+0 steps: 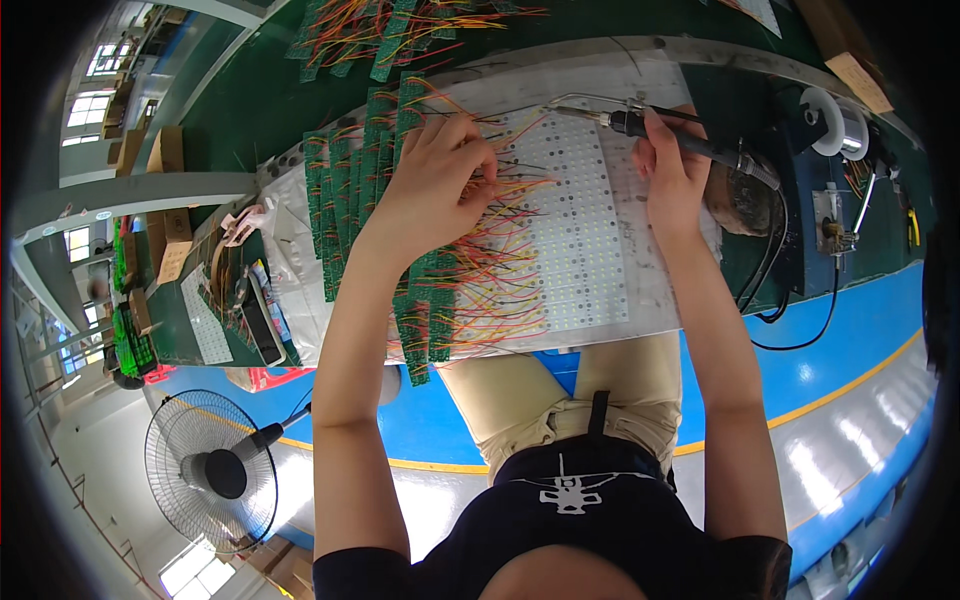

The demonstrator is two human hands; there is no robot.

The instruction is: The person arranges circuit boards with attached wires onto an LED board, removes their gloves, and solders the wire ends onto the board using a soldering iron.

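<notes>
In my right hand (672,165) is a soldering iron (690,142) with a black handle, its tip pointing left over the upper part of a white LED panel (585,235). A thin bent metal tube (600,98) runs beside the iron's tip. My left hand (435,180) is closed in a pinch over the green circuit boards (345,200), its fingertips among red, yellow and black wires (490,260). It seems to grip a wire, though the fingers partly hide it. The wires run from the green boards onto the panel's left side.
More wired green boards (395,35) lie at the far side. On the right stand a solder reel (835,125), a brown block (742,198) and a black cable (775,255). A phone-like dark object (262,330) lies at left, near a standing fan (222,472).
</notes>
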